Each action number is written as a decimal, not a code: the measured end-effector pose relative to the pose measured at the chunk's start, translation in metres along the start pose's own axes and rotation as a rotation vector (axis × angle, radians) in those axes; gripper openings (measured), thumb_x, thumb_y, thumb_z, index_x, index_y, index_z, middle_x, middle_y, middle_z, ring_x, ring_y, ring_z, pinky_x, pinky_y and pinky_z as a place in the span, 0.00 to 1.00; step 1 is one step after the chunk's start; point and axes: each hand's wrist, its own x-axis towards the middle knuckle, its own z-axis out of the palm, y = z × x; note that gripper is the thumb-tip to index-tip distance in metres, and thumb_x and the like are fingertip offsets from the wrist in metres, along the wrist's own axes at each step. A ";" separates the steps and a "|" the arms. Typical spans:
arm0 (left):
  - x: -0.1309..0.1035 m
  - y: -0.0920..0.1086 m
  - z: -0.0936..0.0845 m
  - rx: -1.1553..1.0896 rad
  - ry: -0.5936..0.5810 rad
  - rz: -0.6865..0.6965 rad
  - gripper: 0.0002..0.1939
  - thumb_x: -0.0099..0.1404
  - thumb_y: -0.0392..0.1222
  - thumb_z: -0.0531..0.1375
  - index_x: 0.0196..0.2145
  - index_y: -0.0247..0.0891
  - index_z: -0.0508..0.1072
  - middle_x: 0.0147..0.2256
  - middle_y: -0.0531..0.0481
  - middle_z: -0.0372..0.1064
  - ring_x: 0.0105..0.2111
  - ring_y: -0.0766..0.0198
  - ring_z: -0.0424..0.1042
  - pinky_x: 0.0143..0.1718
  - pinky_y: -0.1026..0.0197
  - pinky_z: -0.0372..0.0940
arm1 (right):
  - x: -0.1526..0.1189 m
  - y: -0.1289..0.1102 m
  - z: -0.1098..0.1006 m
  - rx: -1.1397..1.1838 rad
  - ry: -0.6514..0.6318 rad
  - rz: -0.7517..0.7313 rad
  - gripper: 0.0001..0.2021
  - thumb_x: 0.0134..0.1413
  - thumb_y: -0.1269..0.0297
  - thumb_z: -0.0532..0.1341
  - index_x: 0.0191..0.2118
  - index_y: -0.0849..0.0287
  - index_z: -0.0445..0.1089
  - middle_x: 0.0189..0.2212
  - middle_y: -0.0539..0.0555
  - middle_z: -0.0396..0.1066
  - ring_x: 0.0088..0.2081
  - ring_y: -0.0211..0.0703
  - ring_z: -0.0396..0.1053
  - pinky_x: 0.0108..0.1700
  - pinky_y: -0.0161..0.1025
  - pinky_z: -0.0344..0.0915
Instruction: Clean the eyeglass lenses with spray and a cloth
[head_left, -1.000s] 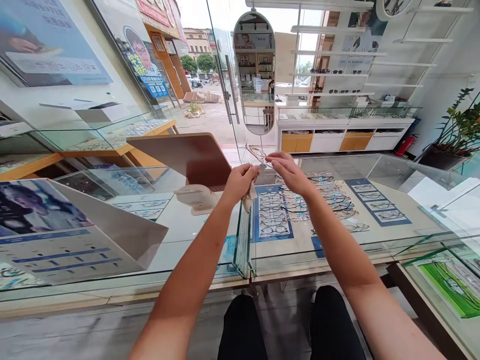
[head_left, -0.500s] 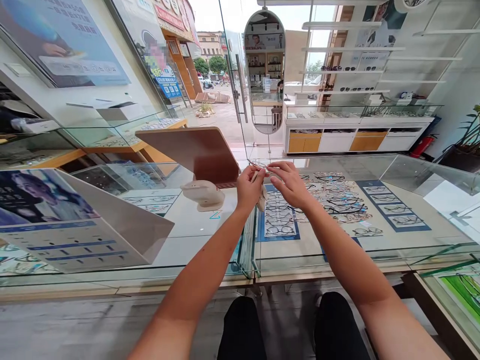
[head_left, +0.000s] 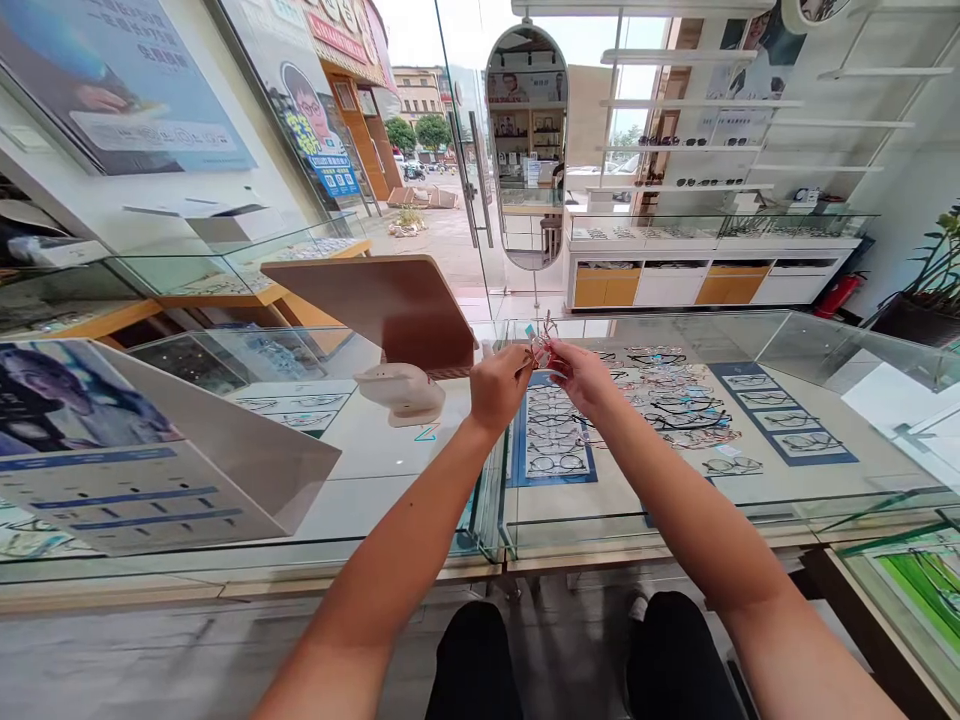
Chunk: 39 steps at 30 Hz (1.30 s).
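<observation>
A pair of eyeglasses (head_left: 541, 346) with a thin reddish frame is held up above the glass counter, tilted, with a small blue-green patch by its lens. My left hand (head_left: 496, 386) closes its fingers on the near left side of the frame. From the right, my right hand (head_left: 580, 376) pinches the same glasses, its fingertips partly hidden behind them. Under both hands, inside the case, lies a blue-edged tray (head_left: 556, 462) with rows of spectacles. More loose eyeglasses (head_left: 686, 405) spread to its right.
A brown-framed tabletop mirror (head_left: 367, 300) and a white curved object (head_left: 401, 390) stand left on the glass counter (head_left: 420, 500). A desk calendar (head_left: 112, 480) is nearer. Another blue tray (head_left: 784, 412) lies right. An oval mirror (head_left: 527, 150) stands beyond.
The glasses have turned upward between my hands. My right fingers, spread before, now pinch the frame. A beige cloth that hung from my left hand no longer shows.
</observation>
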 end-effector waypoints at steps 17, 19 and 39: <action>0.023 -0.026 -0.005 -0.658 0.337 -0.563 0.18 0.70 0.58 0.71 0.43 0.41 0.80 0.40 0.45 0.85 0.40 0.57 0.80 0.42 0.59 0.70 | 0.000 -0.015 -0.011 0.003 -0.150 0.102 0.10 0.46 0.62 0.75 0.30 0.54 0.73 0.27 0.48 0.75 0.33 0.39 0.70 0.34 0.35 0.66; 0.026 -0.033 -0.008 -0.695 0.334 -0.630 0.21 0.68 0.61 0.72 0.44 0.41 0.78 0.41 0.45 0.84 0.37 0.58 0.79 0.37 0.60 0.68 | -0.001 -0.015 -0.012 -0.054 -0.226 0.126 0.12 0.45 0.59 0.76 0.30 0.55 0.74 0.27 0.48 0.75 0.32 0.39 0.69 0.32 0.35 0.65; 0.025 0.011 -0.022 -0.899 -0.463 -0.656 0.29 0.60 0.70 0.73 0.30 0.41 0.74 0.22 0.56 0.61 0.20 0.68 0.58 0.23 0.61 0.54 | 0.004 -0.016 -0.018 -0.072 -0.197 -0.041 0.24 0.34 0.48 0.87 0.33 0.54 0.81 0.32 0.48 0.79 0.33 0.35 0.69 0.36 0.34 0.67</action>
